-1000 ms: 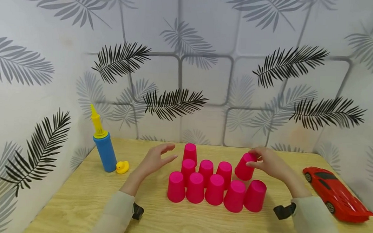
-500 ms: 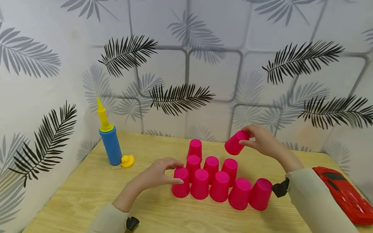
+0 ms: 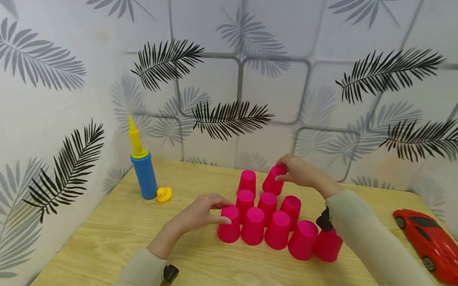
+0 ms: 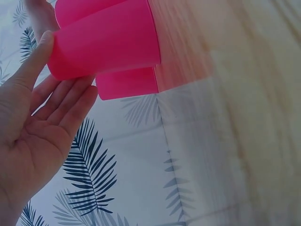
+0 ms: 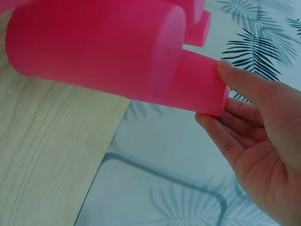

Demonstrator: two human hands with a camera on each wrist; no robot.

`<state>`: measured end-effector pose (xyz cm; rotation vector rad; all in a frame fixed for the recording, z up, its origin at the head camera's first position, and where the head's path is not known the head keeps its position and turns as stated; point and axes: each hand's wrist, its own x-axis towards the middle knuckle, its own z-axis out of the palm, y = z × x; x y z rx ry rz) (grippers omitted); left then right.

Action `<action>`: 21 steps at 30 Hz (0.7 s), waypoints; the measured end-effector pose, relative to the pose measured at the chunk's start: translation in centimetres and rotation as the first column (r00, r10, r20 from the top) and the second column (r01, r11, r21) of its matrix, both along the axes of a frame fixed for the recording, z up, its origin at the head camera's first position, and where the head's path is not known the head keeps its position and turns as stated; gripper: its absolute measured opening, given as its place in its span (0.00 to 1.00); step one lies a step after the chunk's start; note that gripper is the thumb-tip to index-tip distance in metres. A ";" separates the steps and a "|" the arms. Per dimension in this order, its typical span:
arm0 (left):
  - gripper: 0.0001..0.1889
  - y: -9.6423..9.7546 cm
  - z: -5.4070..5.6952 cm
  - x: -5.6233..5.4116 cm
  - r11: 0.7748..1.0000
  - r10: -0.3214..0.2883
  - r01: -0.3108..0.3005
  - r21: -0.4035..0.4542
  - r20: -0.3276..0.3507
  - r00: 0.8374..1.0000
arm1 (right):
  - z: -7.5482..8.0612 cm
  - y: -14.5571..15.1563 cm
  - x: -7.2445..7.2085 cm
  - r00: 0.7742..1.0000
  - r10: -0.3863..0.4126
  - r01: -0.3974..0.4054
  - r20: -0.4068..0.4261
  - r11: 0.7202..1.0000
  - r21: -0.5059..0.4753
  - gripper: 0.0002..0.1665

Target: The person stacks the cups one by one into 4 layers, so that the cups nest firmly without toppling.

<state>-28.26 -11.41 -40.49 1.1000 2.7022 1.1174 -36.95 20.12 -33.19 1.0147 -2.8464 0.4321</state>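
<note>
Left hand (image 3: 204,211): thumb on one side and fingers on the other, pinching the upper end of a bright pink, tapered plastic cup (image 3: 229,227), mouth down, at the left end of the nearest row. The left wrist view shows the thumb tip at the edge of the cup's closed end.

Right hand (image 3: 299,170): thumb and fingertips clamped on the closed end of a second bright pink, tapered plastic cup (image 3: 272,184), slightly tilted, at the far side of the group; whether its rim touches the table cannot be told. In the right wrist view a nearer cup hides its rim end.

Also in the group, all pink and inverted: four front-row cups (image 3: 277,232), continuing the nearest row to the right, the last partly covered by the right sleeve (image 3: 368,236) and a small black wrist device (image 3: 324,219); three middle-row cups (image 3: 267,202), directly behind; one back-row cup (image 3: 247,180), just left of the cup in the right hand.

Surroundings: light wood-grain table (image 3: 107,240); blue cylindrical hand pump with yellow nozzle (image 3: 144,177), upright at far left; small yellow toy duck (image 3: 164,194), beside the pump's base; glossy red toy sports car (image 3: 435,246), at far right; pale wall with grey and black leaf prints (image 3: 270,93), behind.
</note>
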 end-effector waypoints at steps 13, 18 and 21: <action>0.24 -0.1 0.0 0.1 1.000 0.016 -0.016 -0.006 0.004 1.000 | -1.8 -0.9 -2.5 0.988 0.133 -0.132 0.077 0.991 -0.021 0.22; 0.25 -0.2 -0.2 0.0 1.000 0.011 -0.011 -0.001 0.006 1.000 | -1.0 -2.0 -1.5 0.986 0.078 -0.086 0.146 0.995 0.052 0.17; 0.25 -0.3 -0.3 0.0 1.000 0.014 -0.014 0.001 0.007 1.000 | -1.0 -2.5 -1.5 0.988 0.052 -0.067 0.147 0.993 0.099 0.15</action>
